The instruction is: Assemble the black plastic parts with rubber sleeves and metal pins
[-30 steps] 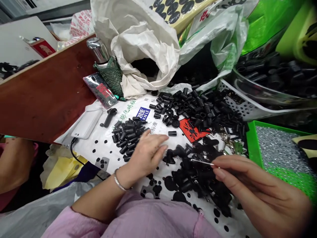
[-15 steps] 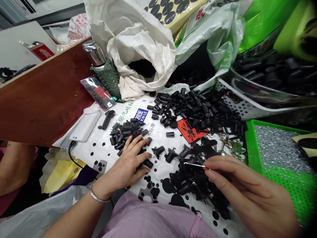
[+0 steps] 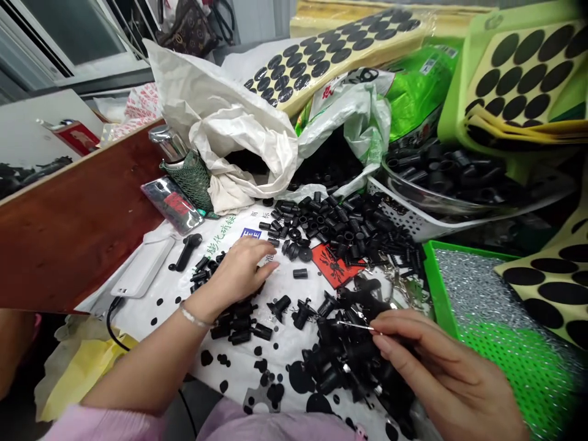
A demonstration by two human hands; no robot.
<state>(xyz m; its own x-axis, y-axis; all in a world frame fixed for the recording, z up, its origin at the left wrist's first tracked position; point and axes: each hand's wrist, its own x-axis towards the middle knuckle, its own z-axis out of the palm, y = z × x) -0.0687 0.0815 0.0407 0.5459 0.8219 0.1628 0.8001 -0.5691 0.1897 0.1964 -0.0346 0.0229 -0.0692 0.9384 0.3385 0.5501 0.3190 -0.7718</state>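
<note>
My left hand (image 3: 241, 269) is above a pile of small black cylindrical parts (image 3: 241, 321), palm down. Its fingers are loosely bent, the thumb stands apart, and nothing shows between them. Between the thumb and fingertips of my right hand (image 3: 436, 361) is a thin metal hook tool (image 3: 354, 325), its tip pointing left. Below that tip lies a dark heap of black flanged parts (image 3: 331, 361), some with thin wire-like bits. Several flanged pieces (image 3: 279, 307) lie apart on the white sheet (image 3: 184, 331), between my two hands.
Behind the hands are a big pile of black caps (image 3: 340, 220), a red card (image 3: 335, 264) and a white sack (image 3: 239, 141). A green tray (image 3: 443, 294) of silvery bits stands right. A phone (image 3: 169, 205), power bank (image 3: 144, 266) and earbud-like black piece (image 3: 187, 251) lie left.
My left hand has moved away from me over the sheet, and its spread fingers have drawn together somewhat. My right hand keeps the hook tool. The view has tilted up and shifted right.
</note>
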